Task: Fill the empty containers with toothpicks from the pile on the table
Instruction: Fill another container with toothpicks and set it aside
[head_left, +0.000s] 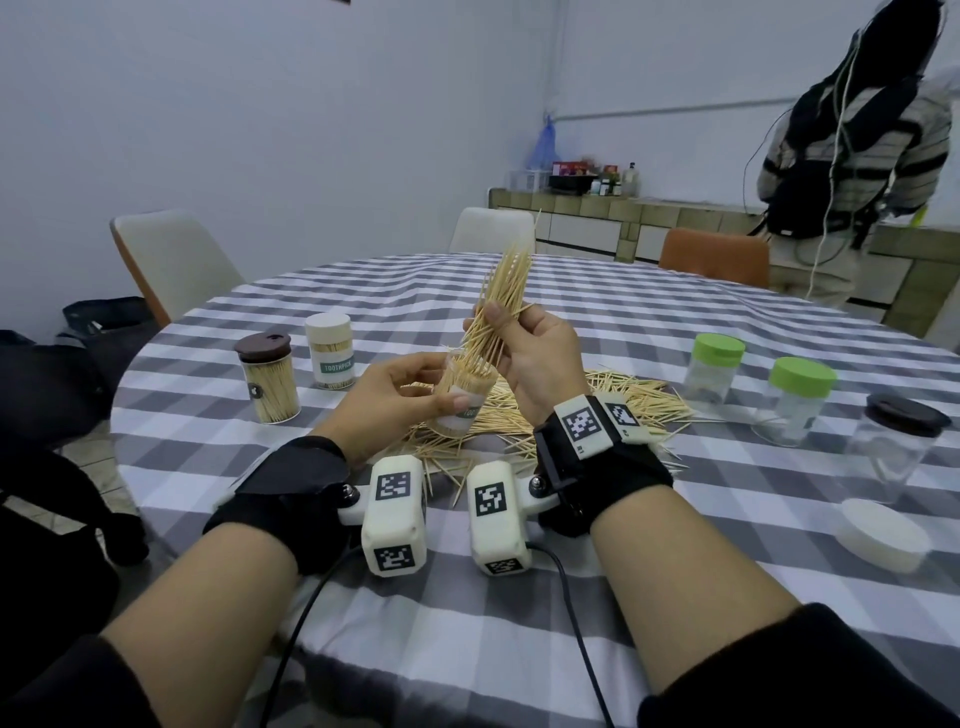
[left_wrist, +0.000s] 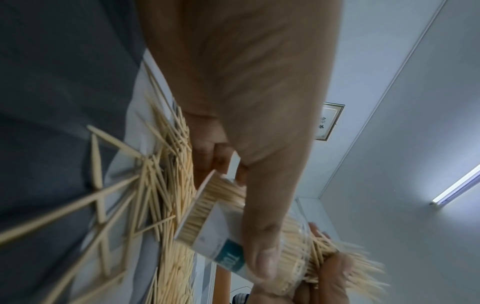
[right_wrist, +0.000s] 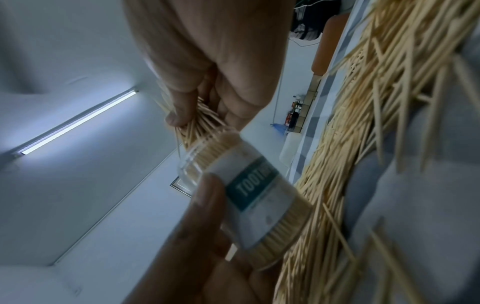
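Note:
My left hand grips a clear toothpick container with a white and teal label, tilted above the pile, packed with toothpicks. My right hand pinches a thick bundle of toothpicks whose lower ends sit in the container's open mouth. In the right wrist view the container shows its label and the bundle enters its top. The toothpick pile lies spread on the checked tablecloth under both hands.
Two filled, lidded containers stand at the left. Two clear jars with green lids and a dark-lidded jar stand at the right, with a loose white lid near them. A person stands at the back right.

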